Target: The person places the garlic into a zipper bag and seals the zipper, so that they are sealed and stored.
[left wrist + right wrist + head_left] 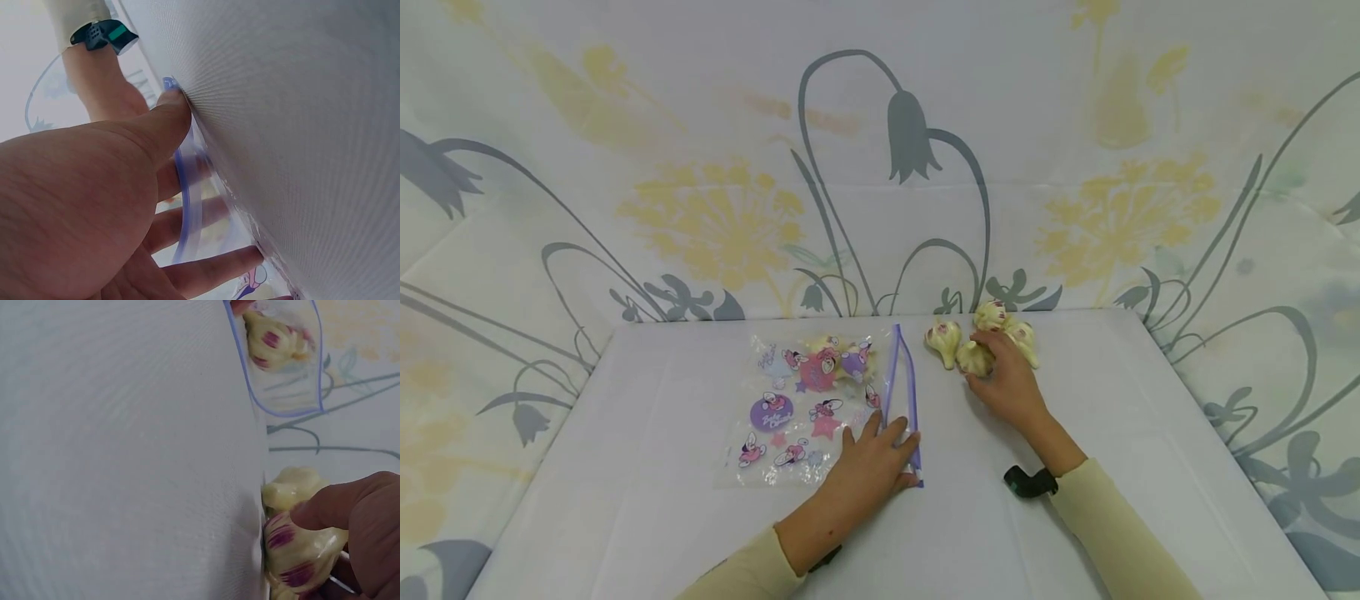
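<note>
A clear plastic zip bag point(805, 417) printed with cartoon figures lies flat, its purple zip edge point(913, 392) gaping to the right. Garlic point(278, 340) shows inside it in the right wrist view. My left hand point(868, 458) rests with spread, straight fingers on the bag near the zip edge. In the left wrist view its thumb point(172, 112) lies by the purple strip. My right hand point(1011, 387) holds a garlic bulb point(975, 358) between thumb and fingers, low at the table. Purple streaks mark the held bulb in the right wrist view.
Other garlic bulbs stand around the held one: one on its left point(943, 340), one behind point(990, 314) and one to the right point(1022, 340). A white cloth covers the table point(647, 483). Flower-patterned fabric point(730, 125) hangs behind and at both sides.
</note>
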A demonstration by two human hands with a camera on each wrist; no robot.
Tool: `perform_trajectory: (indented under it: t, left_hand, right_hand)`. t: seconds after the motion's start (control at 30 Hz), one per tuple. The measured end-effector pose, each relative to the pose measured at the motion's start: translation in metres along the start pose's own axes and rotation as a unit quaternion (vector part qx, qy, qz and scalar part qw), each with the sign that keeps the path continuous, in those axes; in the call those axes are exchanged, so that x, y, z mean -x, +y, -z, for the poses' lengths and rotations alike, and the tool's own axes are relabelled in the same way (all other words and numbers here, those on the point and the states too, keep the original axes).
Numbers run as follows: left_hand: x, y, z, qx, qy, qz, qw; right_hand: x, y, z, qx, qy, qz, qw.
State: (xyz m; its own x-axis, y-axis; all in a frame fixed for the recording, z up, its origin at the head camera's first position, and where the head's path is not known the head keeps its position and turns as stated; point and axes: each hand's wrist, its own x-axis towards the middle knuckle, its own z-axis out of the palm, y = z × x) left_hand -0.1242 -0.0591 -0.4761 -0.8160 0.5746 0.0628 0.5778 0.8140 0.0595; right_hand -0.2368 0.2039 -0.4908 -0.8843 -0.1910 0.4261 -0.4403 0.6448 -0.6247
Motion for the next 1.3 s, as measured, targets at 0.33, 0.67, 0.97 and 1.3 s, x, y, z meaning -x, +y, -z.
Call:
perform_trajectory:
  t: [0.33,0.67,0.97,1.3]
  left_hand:
    - [-0.001,0.0,0.0,0.006,0.005,0.001,1.0]
    - [-0.001,0.0,0.004,0.006,0.003,0.002,1.0]
    - [0.0,-0.001,0.004,0.006,0.001,0.003,1.0]
    - [0.001,0.0,0.006,0.013,0.0,0.001,0.9999]
  right_hand:
    - [0.0,0.005,0.001,-0.004,-0.003,0.004,1.0]
    - [-0.001,0.006,0.003,-0.003,0.0,0.007,1.0]
    - [0.001,-0.006,0.003,-0.012,0.0,-0.007,1.0]
    - [0.004,-0.019,0.001,0.0,-0.016,0.01,1.0]
